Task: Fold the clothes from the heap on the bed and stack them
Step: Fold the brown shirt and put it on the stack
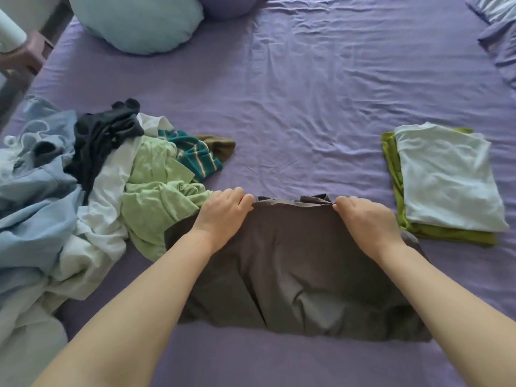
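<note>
The grey-brown garment (293, 263) lies flat on the bed (307, 93), directly under and between both forearms. Its long axis runs left to right across the bed; its far edge, a bunched band, points away from the person. The left hand (223, 212) pinches the left end of that far edge with curled fingers. The right hand (368, 219) pinches the right end of the same edge, fingers likewise curled over the cloth.

The heap (92, 177) of unfolded clothes lies to the left of the left hand, its pale green piece (156, 196) touching the garment's left side. The heap also holds light blue, white, dark and teal-striped pieces.

The stack (444, 182) lies just beside the right hand, to its right: a folded white piece on top of a folded olive-green piece. Two pillows (136, 20) lie well beyond the left hand.
</note>
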The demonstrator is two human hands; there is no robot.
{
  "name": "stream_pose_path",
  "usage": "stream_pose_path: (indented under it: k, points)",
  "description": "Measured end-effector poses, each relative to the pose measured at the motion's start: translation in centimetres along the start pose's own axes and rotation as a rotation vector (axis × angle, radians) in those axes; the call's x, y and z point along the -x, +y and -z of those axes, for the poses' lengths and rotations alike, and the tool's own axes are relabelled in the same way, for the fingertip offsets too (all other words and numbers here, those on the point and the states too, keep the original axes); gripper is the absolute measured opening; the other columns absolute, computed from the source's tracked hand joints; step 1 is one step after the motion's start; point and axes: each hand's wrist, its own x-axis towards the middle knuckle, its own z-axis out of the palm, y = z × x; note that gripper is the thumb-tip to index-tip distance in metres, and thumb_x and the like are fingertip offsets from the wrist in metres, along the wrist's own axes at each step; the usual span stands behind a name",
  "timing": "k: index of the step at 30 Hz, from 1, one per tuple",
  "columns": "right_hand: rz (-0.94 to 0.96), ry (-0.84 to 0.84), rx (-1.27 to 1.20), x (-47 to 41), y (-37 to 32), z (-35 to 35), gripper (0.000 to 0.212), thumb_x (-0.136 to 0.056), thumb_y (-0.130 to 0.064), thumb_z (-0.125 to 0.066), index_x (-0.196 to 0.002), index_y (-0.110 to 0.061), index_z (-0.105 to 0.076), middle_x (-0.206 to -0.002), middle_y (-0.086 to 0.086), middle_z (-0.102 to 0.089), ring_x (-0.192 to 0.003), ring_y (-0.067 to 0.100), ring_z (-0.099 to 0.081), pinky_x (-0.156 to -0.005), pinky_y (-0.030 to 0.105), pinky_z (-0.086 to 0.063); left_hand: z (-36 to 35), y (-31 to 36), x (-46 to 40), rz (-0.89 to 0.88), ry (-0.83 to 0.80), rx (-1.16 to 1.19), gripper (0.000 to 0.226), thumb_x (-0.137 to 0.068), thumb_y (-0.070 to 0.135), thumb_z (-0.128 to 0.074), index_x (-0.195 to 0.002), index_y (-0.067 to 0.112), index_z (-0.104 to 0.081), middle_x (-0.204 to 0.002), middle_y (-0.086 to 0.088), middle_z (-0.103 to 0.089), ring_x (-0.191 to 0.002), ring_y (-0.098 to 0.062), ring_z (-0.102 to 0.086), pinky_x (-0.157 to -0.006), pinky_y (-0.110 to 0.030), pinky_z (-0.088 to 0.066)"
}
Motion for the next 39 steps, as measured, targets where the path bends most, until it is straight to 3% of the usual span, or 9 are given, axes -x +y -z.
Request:
stream_pose_path:
  k: [5, 6, 8, 12, 18, 22, 27, 36, 39]
  points:
    - [0.013, 0.056, 0.019, -3.0, 0.0, -3.7, 0.010, -0.083, -0.007, -0.066, -0.076, -0.005, -0.060, -0.064, 0.013, -0.055, -0.059, 0.033, -0.055, -0.050, 0.039, -0.041, -4.1, -0.1, -0.4, 0.180, -0.097, -0.014, 0.017, -0.078, 0.029, -0.078, -0.085, 0.018, -0.067, -0.078, -0.001, -0.062, -0.071, -0.023, -0.062, -0.075, -0.037, -0.041]
    - [-0.032, 0.048, 0.004, -3.1, -0.2, -4.3, 0.007, -0.079, -0.003, -0.068, -0.084, -0.004, -0.063, -0.072, 0.014, -0.059, -0.068, 0.034, -0.059, -0.058, 0.041, -0.044, -4.7, 0.6, -0.2, 0.248, -0.094, 0.009, 0.018, -0.080, 0.029, -0.075, -0.094, 0.019, -0.069, -0.088, -0.001, -0.066, -0.084, -0.024, -0.065, -0.087, -0.040, -0.042]
    - [-0.120, -0.019, -0.040, -2.2, -1.4, -5.5, 0.034, -0.073, 0.002, -0.071, -0.106, -0.005, -0.065, -0.099, 0.015, -0.065, -0.099, 0.037, -0.061, -0.081, 0.045, -0.041, -5.3, 2.9, 0.6, 0.342, -0.103, 0.109, 0.029, -0.087, 0.026, -0.062, -0.114, 0.018, -0.067, -0.115, -0.004, -0.067, -0.111, -0.026, -0.062, -0.102, -0.054, -0.040]
    - [-0.172, -0.124, -0.107, 1.7, -6.2, -6.2, 0.046, -0.092, -0.037, -0.045, -0.133, -0.019, -0.054, -0.140, 0.012, -0.049, -0.135, 0.034, -0.038, -0.111, 0.054, -0.019, -5.2, 8.5, 2.5, 0.273, -0.274, 0.290, 0.049, -0.093, 0.039, -0.035, -0.134, 0.021, -0.055, -0.140, -0.005, -0.053, -0.133, -0.029, -0.045, -0.105, -0.063, -0.033]
    - [-0.319, -0.442, -0.057, 3.4, -6.2, -8.5, 0.066, -0.087, -0.066, -0.019, -0.146, -0.037, -0.026, -0.156, 0.011, -0.023, -0.145, 0.036, -0.008, -0.110, 0.065, 0.000, -8.0, 8.4, 2.4, 0.171, -0.521, 0.289, 0.076, -0.085, 0.075, -0.020, -0.150, 0.034, -0.024, -0.159, -0.007, -0.016, -0.147, -0.035, -0.010, -0.113, -0.066, -0.003]
    - [-0.332, -0.486, -0.028, 3.5, -4.3, -10.9, 0.072, -0.082, -0.075, -0.013, -0.145, -0.042, -0.005, -0.158, 0.003, 0.000, -0.145, 0.035, 0.006, -0.108, 0.065, 0.003, -10.9, 7.9, 1.9, 0.155, -0.587, 0.295, 0.095, -0.071, 0.089, -0.012, -0.148, 0.039, 0.010, -0.156, -0.005, 0.022, -0.144, -0.034, 0.023, -0.108, -0.067, 0.012]
    - [-0.316, -0.571, -0.032, 3.1, -3.7, -11.7, 0.073, -0.078, -0.080, -0.003, -0.138, -0.047, 0.024, -0.147, -0.004, 0.032, -0.141, 0.032, 0.025, -0.107, 0.063, 0.011, -11.5, 8.0, 1.3, 0.150, -0.689, 0.312, 0.098, -0.064, 0.092, -0.010, -0.138, 0.041, 0.031, -0.148, -0.002, 0.038, -0.138, -0.033, 0.035, -0.105, -0.066, 0.019]
    - [-0.244, -0.739, 0.037, 6.1, -0.1, -6.2, 0.071, -0.088, -0.070, -0.024, -0.149, -0.039, -0.003, -0.160, 0.003, 0.005, -0.145, 0.031, 0.013, -0.112, 0.057, 0.008, -5.3, 14.6, 1.5, 0.245, -0.721, 0.442, 0.073, -0.089, 0.069, -0.020, -0.152, 0.036, -0.002, -0.161, -0.005, 0.008, -0.145, -0.031, 0.021, -0.109, -0.059, 0.019]
    - [-0.238, -0.689, 0.069, 9.1, 0.7, -4.7, 0.071, -0.086, -0.074, -0.020, -0.148, -0.040, -0.018, -0.160, 0.004, -0.006, -0.145, 0.035, 0.008, -0.111, 0.060, 0.010, -3.5, 17.8, 2.8, 0.271, -0.690, 0.443, 0.070, -0.089, 0.067, -0.021, -0.151, 0.034, -0.022, -0.160, -0.008, -0.012, -0.147, -0.035, 0.000, -0.113, -0.065, 0.001]
